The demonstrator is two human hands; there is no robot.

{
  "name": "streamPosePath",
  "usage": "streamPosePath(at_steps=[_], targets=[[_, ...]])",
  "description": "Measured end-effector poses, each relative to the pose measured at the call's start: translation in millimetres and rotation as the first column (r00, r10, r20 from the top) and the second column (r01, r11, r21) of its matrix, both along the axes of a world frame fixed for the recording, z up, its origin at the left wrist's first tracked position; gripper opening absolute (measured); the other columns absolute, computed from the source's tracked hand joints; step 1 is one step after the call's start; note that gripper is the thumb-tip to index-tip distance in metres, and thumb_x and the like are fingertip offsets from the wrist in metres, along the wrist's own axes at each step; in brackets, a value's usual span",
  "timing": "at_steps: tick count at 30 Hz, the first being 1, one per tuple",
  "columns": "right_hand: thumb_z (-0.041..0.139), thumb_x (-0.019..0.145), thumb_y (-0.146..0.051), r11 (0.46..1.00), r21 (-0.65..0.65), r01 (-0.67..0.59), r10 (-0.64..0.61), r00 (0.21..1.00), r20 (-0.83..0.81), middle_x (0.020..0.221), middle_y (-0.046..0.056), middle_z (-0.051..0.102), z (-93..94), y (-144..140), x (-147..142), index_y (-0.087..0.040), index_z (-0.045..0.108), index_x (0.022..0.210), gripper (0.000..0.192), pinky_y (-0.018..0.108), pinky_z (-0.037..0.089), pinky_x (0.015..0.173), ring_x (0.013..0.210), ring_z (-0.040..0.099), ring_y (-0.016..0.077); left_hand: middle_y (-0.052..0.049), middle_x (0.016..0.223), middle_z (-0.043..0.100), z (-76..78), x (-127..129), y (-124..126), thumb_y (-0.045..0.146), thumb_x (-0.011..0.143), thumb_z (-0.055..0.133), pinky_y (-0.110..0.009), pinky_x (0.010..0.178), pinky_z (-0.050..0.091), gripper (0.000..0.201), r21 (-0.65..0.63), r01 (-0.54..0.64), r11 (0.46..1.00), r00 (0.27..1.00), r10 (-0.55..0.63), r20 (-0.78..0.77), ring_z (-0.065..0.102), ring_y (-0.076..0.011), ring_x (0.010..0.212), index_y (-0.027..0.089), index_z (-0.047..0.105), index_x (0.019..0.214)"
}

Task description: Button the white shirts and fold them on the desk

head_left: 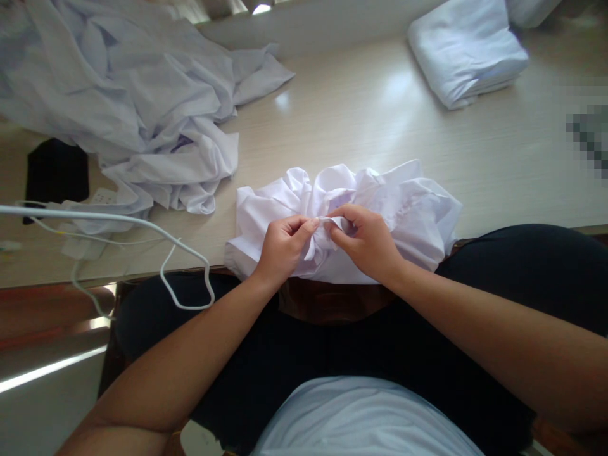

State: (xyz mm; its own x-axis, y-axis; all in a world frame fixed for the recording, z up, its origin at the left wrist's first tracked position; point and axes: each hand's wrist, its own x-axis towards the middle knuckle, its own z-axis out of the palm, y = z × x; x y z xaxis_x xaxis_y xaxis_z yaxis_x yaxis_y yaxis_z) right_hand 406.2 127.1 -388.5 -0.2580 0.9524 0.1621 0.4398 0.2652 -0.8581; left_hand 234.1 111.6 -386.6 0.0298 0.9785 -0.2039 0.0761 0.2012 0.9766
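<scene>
A crumpled white cloth [408,215] lies bunched at the near edge of the table, part of it hanging over the edge toward my lap. My left hand [287,244] pinches a narrow fold of it between thumb and forefinger. Close beside it, my right hand [363,237] grips the same fold with its thumb and fingers closed. The two sets of fingertips almost meet at the middle of the cloth. Whether the fold carries a seam or a button is too small to tell.
A large heap of white cloth [156,95] covers the table's left side. A folded white cloth stack [468,50] sits at the back right. Near the left edge are a black object [57,171], a white power strip [102,199] and a looping white cable [142,221].
</scene>
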Motion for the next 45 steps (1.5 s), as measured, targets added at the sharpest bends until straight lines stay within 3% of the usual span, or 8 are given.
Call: streamPosePath(at_steps=[21,30,34,39,45], targets=[[0.059,0.089,-0.033,0.994,-0.105,-0.036,0.034,0.999,-0.021,0.073,0.001,0.063,3.9,2,1,-0.018,0.072,0.095,0.021,0.027,0.038,0.064,0.066,0.051,0.0139,0.001,0.062,0.052,-6.5,2,-2,0.053,0.083,0.068,-0.023,0.054,0.034,0.039,0.039,-0.023,0.999,1.0,0.023,-0.008,0.041,-0.0102,0.057,0.015,0.068,0.076],[0.06,0.089,-0.035,0.987,-0.141,-0.074,0.067,0.996,-0.058,0.082,0.002,0.07,8.1,1,3,-0.019,0.073,0.1,0.024,0.027,0.041,0.066,0.071,0.057,0.0153,0.003,0.059,0.046,-6.1,5,-6,0.048,0.086,0.067,-0.023,0.057,0.033,0.037,0.109,-0.063,0.992,0.998,0.062,0.013,0.039,-0.0099,0.057,0.016,0.063,0.069],[0.062,0.087,-0.033,0.98,-0.162,-0.116,0.108,0.992,-0.059,0.087,0.003,0.072,5.9,3,6,-0.018,0.074,0.101,0.024,0.027,0.042,0.069,0.074,0.059,0.0157,0.002,0.061,0.05,-10.8,4,-7,0.048,0.085,0.067,-0.023,0.058,0.035,0.037,0.104,-0.074,0.992,0.997,0.073,0.013,0.042,-0.0104,0.059,0.015,0.064,0.07],[0.068,0.083,-0.035,0.965,-0.225,-0.137,0.123,0.99,-0.074,0.085,0.002,0.071,0.2,5,13,-0.017,0.074,0.099,0.025,0.027,0.042,0.068,0.075,0.059,0.016,-0.001,0.065,0.057,-13.3,4,-2,0.051,0.086,0.066,-0.024,0.06,0.039,0.038,0.073,-0.012,0.997,1.0,0.012,-0.01,0.047,-0.0117,0.061,0.014,0.068,0.075],[0.066,0.085,-0.037,0.948,-0.285,-0.14,0.076,0.972,-0.222,0.085,0.001,0.071,-0.8,2,18,-0.019,0.073,0.099,0.023,0.027,0.046,0.068,0.076,0.06,0.0165,-0.001,0.066,0.057,-8.6,6,2,0.052,0.085,0.066,-0.024,0.06,0.038,0.04,0.072,0.056,0.996,0.998,-0.057,0.008,0.048,-0.0117,0.062,0.014,0.067,0.073]])
